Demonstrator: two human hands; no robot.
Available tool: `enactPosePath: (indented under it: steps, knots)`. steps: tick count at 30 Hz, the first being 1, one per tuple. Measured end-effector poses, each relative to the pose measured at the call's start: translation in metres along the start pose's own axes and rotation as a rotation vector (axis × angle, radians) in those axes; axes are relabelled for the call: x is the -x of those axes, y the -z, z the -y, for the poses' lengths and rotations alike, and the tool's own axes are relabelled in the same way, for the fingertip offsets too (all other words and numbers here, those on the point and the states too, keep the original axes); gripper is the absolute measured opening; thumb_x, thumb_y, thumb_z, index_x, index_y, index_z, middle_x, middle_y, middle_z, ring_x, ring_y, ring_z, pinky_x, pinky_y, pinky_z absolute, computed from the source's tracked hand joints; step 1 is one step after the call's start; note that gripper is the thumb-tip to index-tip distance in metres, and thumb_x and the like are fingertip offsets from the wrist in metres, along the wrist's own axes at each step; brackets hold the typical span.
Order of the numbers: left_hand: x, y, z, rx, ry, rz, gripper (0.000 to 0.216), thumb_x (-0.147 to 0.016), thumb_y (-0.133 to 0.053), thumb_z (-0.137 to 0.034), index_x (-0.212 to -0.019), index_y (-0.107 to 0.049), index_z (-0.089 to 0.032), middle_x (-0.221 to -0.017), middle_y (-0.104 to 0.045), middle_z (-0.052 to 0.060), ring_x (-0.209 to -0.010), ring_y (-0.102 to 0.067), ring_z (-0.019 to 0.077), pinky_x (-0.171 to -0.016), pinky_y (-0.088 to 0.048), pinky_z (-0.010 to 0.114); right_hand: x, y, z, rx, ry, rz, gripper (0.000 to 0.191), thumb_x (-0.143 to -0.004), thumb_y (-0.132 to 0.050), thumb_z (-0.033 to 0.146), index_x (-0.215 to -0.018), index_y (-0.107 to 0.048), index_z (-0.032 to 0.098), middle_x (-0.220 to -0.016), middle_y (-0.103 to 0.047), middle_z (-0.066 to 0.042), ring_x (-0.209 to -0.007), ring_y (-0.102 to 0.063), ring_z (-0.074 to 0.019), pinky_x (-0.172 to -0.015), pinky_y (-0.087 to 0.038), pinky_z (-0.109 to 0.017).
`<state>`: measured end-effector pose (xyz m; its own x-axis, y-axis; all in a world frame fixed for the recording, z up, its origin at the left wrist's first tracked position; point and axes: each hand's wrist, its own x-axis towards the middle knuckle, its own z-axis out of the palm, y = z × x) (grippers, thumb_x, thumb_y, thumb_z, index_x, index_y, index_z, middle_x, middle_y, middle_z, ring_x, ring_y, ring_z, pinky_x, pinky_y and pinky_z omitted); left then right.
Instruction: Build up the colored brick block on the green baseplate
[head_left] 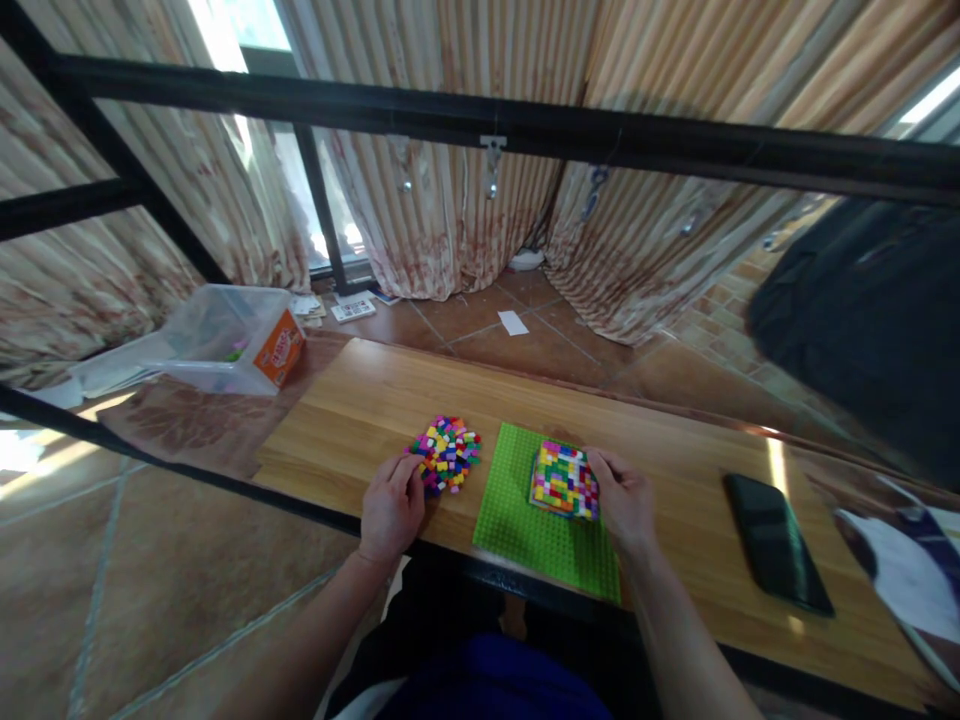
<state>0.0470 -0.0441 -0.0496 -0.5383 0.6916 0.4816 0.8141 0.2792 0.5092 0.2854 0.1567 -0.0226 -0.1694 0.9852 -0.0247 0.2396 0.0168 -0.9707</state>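
A loose pile of small colourful building bricks [450,450] lies on the wooden table. My left hand [394,505] is at the pile's left edge, its fingers closed in a pinch; whatever is between the fingertips is too small to make out. Right of the pile is a green studded baseplate [510,510]. On it stands a square block of multicoloured bricks [562,478], its top covered with mixed colours. My right hand [626,500] grips this block at its right side, with curled fingers partly hidden behind the hand.
A black phone [778,543] lies on the table [682,470] at the right. Beyond the left end, a clear plastic bin [217,345] with an orange label sits on the floor. A black metal rail [450,115] crosses in front of the curtains. A dark bag-like shape [862,320] is at right.
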Motion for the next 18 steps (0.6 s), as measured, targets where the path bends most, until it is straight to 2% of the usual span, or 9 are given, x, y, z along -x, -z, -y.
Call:
enactPosePath:
  steps: [3, 8, 11, 13, 16, 18]
  knots:
    - [0.001, -0.001, -0.001, 0.018, 0.003, 0.016, 0.022, -0.093, -0.044, -0.017, -0.106, -0.063, -0.019, -0.104, -0.067, 0.009, -0.101, -0.064, 0.0215, -0.092, -0.053, 0.036, -0.001, 0.002, -0.002, -0.002, -0.018, 0.009, 0.041, -0.069, -0.069, 0.054, -0.088, -0.075, 0.017, -0.088, -0.074, -0.006, -0.08, -0.066, -0.0209, -0.072, -0.052, -0.032]
    - [0.003, -0.002, -0.001, 0.032, 0.01, -0.008, 0.022, -0.093, -0.044, -0.016, -0.105, -0.062, -0.019, -0.105, -0.067, 0.009, -0.102, -0.063, 0.0211, -0.092, -0.053, 0.036, -0.004, 0.008, -0.005, -0.12, -0.059, 0.099, 0.045, -0.067, -0.073, 0.055, -0.09, -0.074, 0.017, -0.08, -0.074, -0.005, -0.071, -0.067, -0.0203, -0.064, -0.053, -0.032]
    - [0.004, -0.003, -0.001, 0.036, 0.005, -0.024, 0.021, -0.093, -0.045, -0.017, -0.105, -0.062, -0.019, -0.104, -0.067, 0.009, -0.101, -0.063, 0.0213, -0.091, -0.054, 0.036, -0.006, 0.014, 0.0, -0.067, -0.028, 0.06, 0.05, -0.069, -0.07, 0.059, -0.094, -0.073, 0.016, -0.083, -0.074, -0.007, -0.072, -0.067, -0.0213, -0.063, -0.052, -0.032]
    - [0.004, -0.003, -0.001, 0.043, 0.007, -0.02, 0.022, -0.093, -0.045, -0.017, -0.106, -0.063, -0.019, -0.104, -0.067, 0.009, -0.101, -0.063, 0.0214, -0.091, -0.054, 0.037, -0.003, 0.014, 0.01, 0.089, 0.052, -0.01, 0.048, -0.072, -0.066, 0.059, -0.093, -0.073, 0.016, -0.085, -0.073, -0.009, -0.075, -0.066, -0.0221, -0.065, -0.052, -0.033]
    - [0.003, -0.003, -0.001, 0.056, 0.008, -0.011, 0.023, -0.094, -0.044, -0.017, -0.106, -0.063, -0.02, -0.104, -0.067, 0.009, -0.103, -0.063, 0.0217, -0.092, -0.054, 0.037, 0.014, 0.001, 0.034, 0.363, 0.281, -0.071, 0.039, -0.08, -0.06, 0.051, -0.093, -0.073, 0.017, -0.09, -0.072, -0.011, -0.077, -0.065, -0.0219, -0.069, -0.05, -0.035]
    - [0.003, -0.004, -0.002, 0.063, 0.008, -0.014, 0.024, -0.094, -0.044, -0.017, -0.107, -0.063, -0.02, -0.104, -0.067, 0.009, -0.105, -0.062, 0.022, -0.093, -0.053, 0.038, 0.031, -0.02, 0.051, 0.403, 0.448, 0.061, 0.033, -0.086, -0.054, 0.046, -0.096, -0.072, 0.02, -0.096, -0.071, -0.01, -0.081, -0.064, -0.0207, -0.074, -0.05, -0.034]
